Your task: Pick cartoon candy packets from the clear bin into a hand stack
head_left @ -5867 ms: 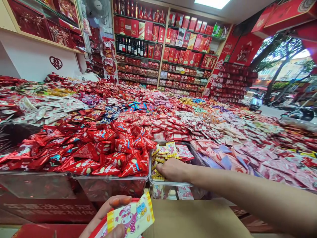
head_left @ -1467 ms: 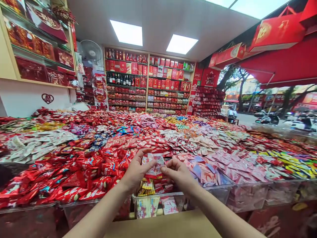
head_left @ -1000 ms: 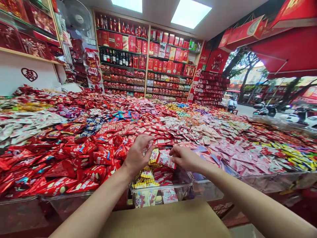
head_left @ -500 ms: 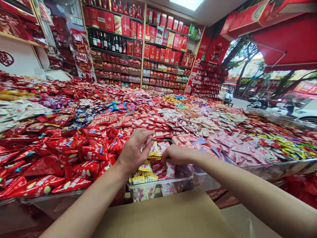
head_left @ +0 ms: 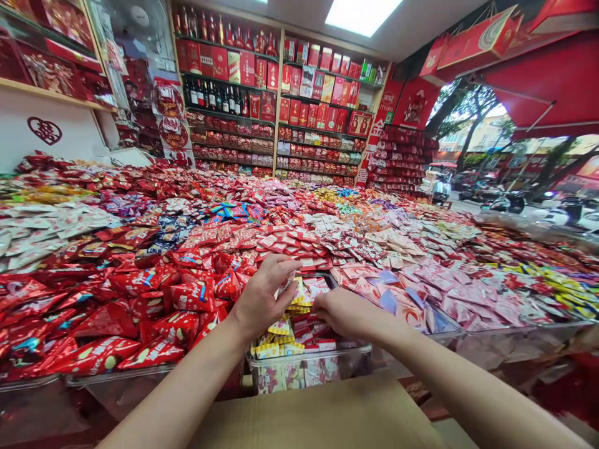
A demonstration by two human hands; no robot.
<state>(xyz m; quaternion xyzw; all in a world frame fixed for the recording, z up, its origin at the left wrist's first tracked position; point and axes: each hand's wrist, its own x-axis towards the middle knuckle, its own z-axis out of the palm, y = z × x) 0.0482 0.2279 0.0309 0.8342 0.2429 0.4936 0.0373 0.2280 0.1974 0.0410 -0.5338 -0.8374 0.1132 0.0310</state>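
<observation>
At front edge of bench [head_left: 468,262], centre: clear plastic bin [head_left: 309,365], w/ yellow-and-pink sweet packets [head_left: 299,312] stacked on edge in rows, prob. so more fit and the prints face up.

Item 1 – left hand [head_left: 262,299]. Fingers curled over the left end of the packet row, thumb up, pressing on the yellow-edged packets; looks like it braces the stack so it stands. Closed loosely on the packets; can't tell if any single one is lifted clear.

Item 2 – right hand [head_left: 344,312]. Palm down, fingers bent into the right side of the same bin, touching pink packets there. Fingertips hidden under the hand, so exact grip not readable; appears to pinch or push packets toward the left hand.

Item 3 – red snack bags [head_left: 154,312]. Heaped in the bin just left of the clear one, piled above rim, a few touching left wrist area.

Item 4 – pink/lilac packets [head_left: 421,293]. Next bin to the right, lying flat, loose.

Item 5 – cardboard box [head_left: 318,418]. Brown flap directly below the hands, near edge of view, between person and bin; contents not visible.

Item 6 – wall shelves [head_left: 281,106]. Far back, red gift boxes and bottles upright in rows, faces out for display.

Misc.: bench covered w/ sorted sweets by colour, patch by patch; street w/ parked scooters [head_left: 510,202] seen at right through open shopfront.
</observation>
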